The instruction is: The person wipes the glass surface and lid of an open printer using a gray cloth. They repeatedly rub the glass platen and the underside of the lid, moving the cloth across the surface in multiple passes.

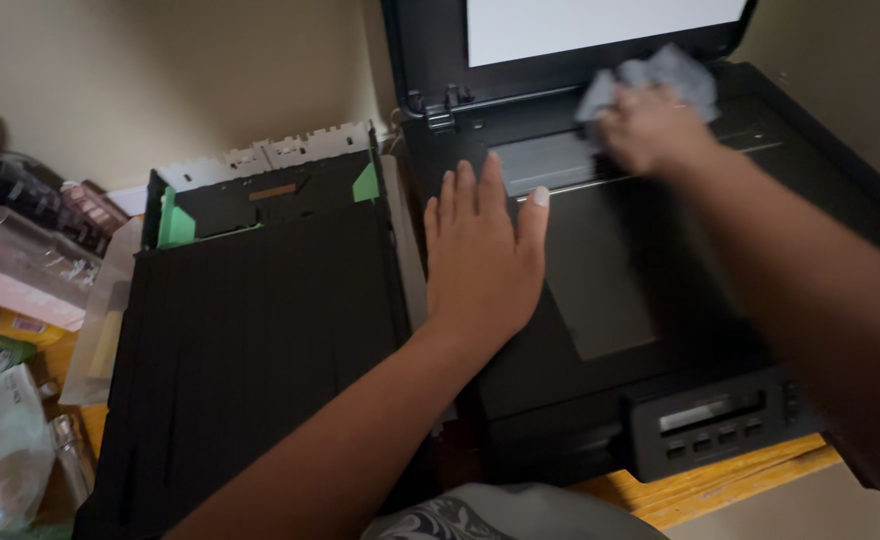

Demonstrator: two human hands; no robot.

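We have our right hand (650,125) bunched around a grey cloth (660,75), fingers closed on it, pressing it to the far end of the scanner glass (600,270) just below the raised lid (520,50). The cloth looks soft and light, crumpling freely, so we judge it handles best wadded in the palm as it is now; most of it pokes out above and beyond our knuckles. Our left hand (480,255) lies flat and open, fingers together, on the left edge of the printer (720,420), holding nothing. The glass we judge smooth, stiff and breakable, better pressed lightly. Left of the printer, a black paper tray (250,330) with green tabs lies on the wooden table (720,480), and bottles and packets (10,290) crowd the far left, well apart from both hands.
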